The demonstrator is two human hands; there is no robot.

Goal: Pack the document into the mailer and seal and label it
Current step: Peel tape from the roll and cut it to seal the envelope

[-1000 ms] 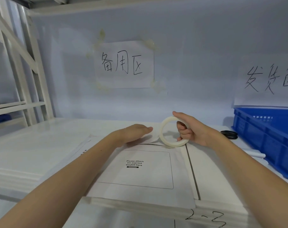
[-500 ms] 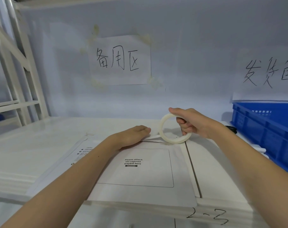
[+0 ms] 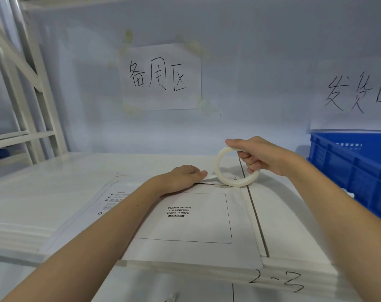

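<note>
Both forearms were bare to the frame's lower edge, with no sleeve showing on either. The left hand (image 3: 182, 178) and right hand (image 3: 260, 158) wore no gloves. No ring, watch or bracelet was visible on fingers or wrists. The visible fingernails appeared short and unpainted, though blur softened them. A small dark mark, like a mole, sat on the left forearm (image 3: 102, 240) about midway along. Nothing else of the person appeared in the head view.
</note>
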